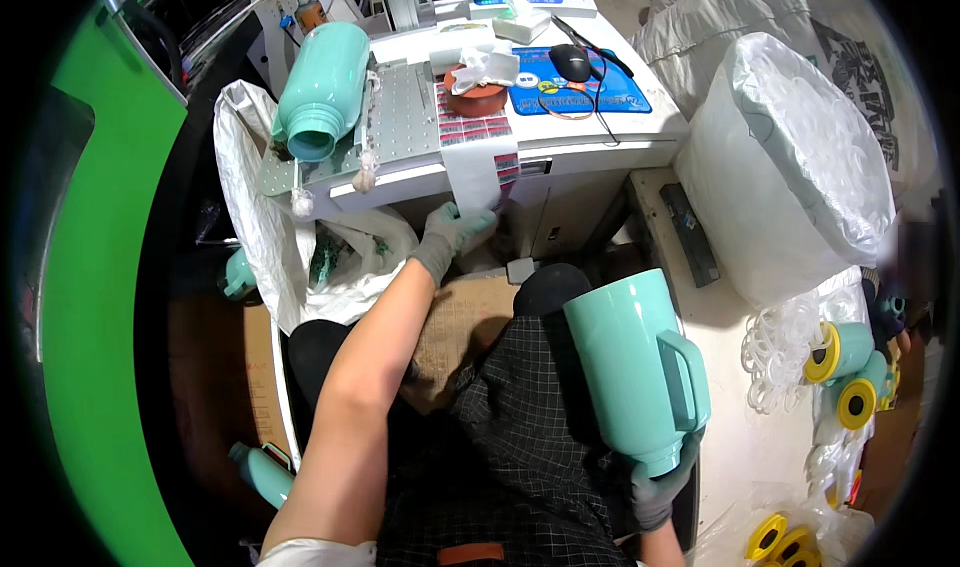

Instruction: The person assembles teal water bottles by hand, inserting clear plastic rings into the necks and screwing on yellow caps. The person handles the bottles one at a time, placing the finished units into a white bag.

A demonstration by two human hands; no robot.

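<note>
- Your right hand [662, 489] grips the mint jug [630, 367] by its neck, near right beside your lap; a loose hold there could let it tip.
- Your left hand [452, 235] is narrowed at the label strip's [472, 172] hanging end; I cannot tell whether it pinches. A skewed pull could tear or crease labels.
- Beyond, the white table [560, 130] bears another mint bottle [335, 72], far left.
- A white sack [740, 187] stands far right.
</note>
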